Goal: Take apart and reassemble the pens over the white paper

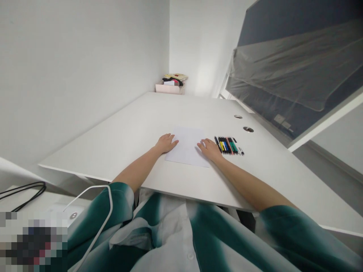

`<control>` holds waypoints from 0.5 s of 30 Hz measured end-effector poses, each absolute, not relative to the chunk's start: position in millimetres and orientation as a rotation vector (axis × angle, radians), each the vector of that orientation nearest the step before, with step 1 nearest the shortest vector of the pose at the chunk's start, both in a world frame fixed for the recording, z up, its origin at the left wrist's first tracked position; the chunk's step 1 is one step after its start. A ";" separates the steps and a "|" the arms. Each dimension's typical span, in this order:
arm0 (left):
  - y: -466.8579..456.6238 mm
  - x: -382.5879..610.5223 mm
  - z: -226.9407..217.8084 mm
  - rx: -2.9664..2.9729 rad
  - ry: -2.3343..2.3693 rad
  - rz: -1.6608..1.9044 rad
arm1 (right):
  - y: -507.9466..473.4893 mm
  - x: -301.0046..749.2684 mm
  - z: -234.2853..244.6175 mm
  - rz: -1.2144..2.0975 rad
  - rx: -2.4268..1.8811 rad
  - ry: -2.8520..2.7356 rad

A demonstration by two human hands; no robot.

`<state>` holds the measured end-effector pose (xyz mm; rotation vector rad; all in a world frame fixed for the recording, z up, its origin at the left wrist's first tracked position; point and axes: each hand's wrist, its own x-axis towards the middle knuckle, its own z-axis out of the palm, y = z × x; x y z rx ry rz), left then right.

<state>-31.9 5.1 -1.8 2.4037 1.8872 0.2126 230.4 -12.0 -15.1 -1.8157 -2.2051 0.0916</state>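
Observation:
A blank white sheet of paper (187, 149) lies on the white table (119, 139), just in front of me. My left hand (166, 143) rests flat on the table, its fingertips at the sheet's left edge. My right hand (209, 149) lies palm down with its fingers on the sheet's right edge. Neither hand holds anything. A neat row of several colored marker pens (228, 145) lies side by side on the table, just beyond my right hand and apart from it.
Two round grommet holes (243, 122) sit near the table's right side. A pink box (169, 88) holding cloth and papers stands past the far end. A plastic-wrapped dark panel (295, 64) rises at the right, a wall (79, 68) at the left. Black and white cables (22, 194) lie near my left.

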 end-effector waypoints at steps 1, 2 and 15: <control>4.2 -31.7 -1.2 2.407 1.888 0.227 | -11.8 230.8 -15.8 0.096 -1.807 -2.189; 3.5 -31.6 -0.7 2.407 1.890 0.242 | -11.6 231.1 -16.5 0.100 -1.794 -2.172; 0.8 -36.6 -4.7 2.386 1.956 0.447 | -7.2 241.8 -19.2 0.218 -1.674 -2.015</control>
